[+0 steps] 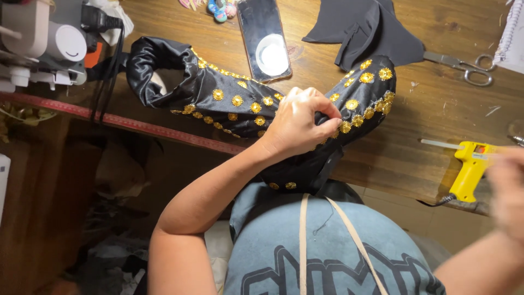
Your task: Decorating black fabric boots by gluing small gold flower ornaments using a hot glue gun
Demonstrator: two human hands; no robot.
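Note:
A black satin garment piece (218, 90) studded with gold sequin flowers lies curved across the wooden table (426, 114). My left hand (300, 123) pinches the fabric near its middle, fingers closed on a fold by the gold trim. My right hand (507, 191) is blurred at the right edge, just right of a yellow glue gun (472, 166) lying on the table's front edge; whether it touches the gun is unclear.
A phone (265, 38) lies face up at the back. Black fabric scraps (365, 27) and scissors (464, 65) sit back right. A white sewing machine (43, 43) stands at the left, with a red measuring tape (125, 123) along the table edge.

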